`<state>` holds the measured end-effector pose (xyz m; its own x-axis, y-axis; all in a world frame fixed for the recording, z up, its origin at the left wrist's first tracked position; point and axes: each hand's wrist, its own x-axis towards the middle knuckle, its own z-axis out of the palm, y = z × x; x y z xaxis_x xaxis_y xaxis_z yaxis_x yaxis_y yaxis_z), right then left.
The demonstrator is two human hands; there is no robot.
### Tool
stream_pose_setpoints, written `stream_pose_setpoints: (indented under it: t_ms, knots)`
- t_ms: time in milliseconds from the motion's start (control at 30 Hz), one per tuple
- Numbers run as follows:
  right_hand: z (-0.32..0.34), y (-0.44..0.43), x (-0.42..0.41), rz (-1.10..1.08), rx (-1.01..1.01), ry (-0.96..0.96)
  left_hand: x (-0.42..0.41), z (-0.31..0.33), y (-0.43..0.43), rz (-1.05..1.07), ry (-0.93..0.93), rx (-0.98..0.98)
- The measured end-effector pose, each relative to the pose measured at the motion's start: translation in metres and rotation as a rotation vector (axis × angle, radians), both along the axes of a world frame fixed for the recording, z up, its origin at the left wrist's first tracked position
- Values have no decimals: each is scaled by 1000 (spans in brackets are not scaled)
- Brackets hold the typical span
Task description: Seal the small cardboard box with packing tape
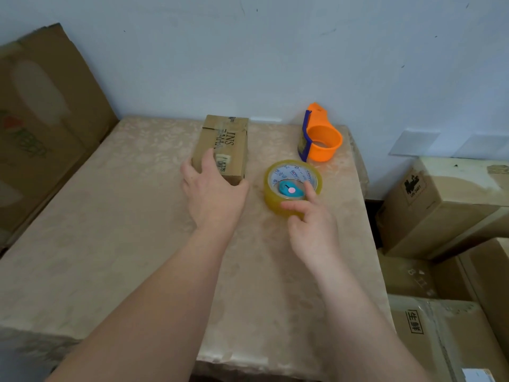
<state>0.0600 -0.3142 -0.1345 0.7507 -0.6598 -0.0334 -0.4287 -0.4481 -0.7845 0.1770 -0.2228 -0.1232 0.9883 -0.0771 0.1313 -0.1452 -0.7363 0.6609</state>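
The small cardboard box [221, 148] lies near the counter's [110, 230] far edge, its near end clasped by the left hand [210, 194]; no fresh tape is seen applied. The tape roll [292, 186], just beside it, is pinched by the right hand [311, 224], so sealing is judged unstarted. An orange dispenser [321, 136] stands at the far right corner; cartons [446, 205] are stacked around.

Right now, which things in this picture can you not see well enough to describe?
Head view only:
- Small cardboard box: its near left corner is hidden under the left hand; the label print is too blurred to read.
- Tape roll: its near side is hidden by the right hand; the loose tape end does not show.
- Teal object inside the roll: too small to identify.
- Orange dispenser: its blade is not visible.
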Motion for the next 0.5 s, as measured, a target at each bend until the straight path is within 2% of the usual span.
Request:
stream_pose_setpoints:
  t_ms: [267,400,500]
  knots:
    - [2,14,-5,62,-14,25,-9,8,21,-93,46,45]
    - [15,22,-19,40,76,-53,-23,26,43,-100,55,44]
    - [24,37,-37,34,174,-72,-31,49,68,-211,110,-14]
